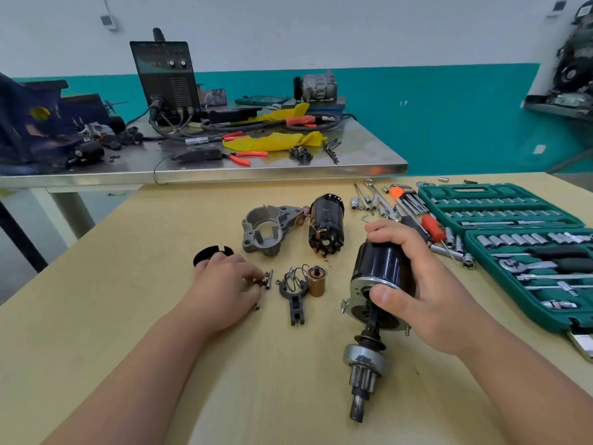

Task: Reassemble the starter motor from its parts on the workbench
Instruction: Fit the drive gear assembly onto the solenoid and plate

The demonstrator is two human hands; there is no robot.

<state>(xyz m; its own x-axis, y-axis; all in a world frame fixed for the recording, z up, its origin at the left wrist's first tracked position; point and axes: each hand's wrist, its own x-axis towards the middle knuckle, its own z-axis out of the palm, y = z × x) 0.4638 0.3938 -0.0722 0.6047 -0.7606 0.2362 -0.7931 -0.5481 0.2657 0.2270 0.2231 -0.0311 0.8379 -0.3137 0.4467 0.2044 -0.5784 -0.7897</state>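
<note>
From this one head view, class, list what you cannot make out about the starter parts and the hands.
All in the head view:
1. Small fasteners: too small to count; the left hand covers some, so a pinch is unclear.
2. Black ring: near edge hidden behind the left hand.
3. Motor body: right side wrapped by the right hand.
4. Green socket case: cut off by the right frame edge.

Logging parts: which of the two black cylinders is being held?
The nearer cylinder, with the geared shaft, gripped by the right hand; the other cylinder lies untouched beside the grey housing.
</note>
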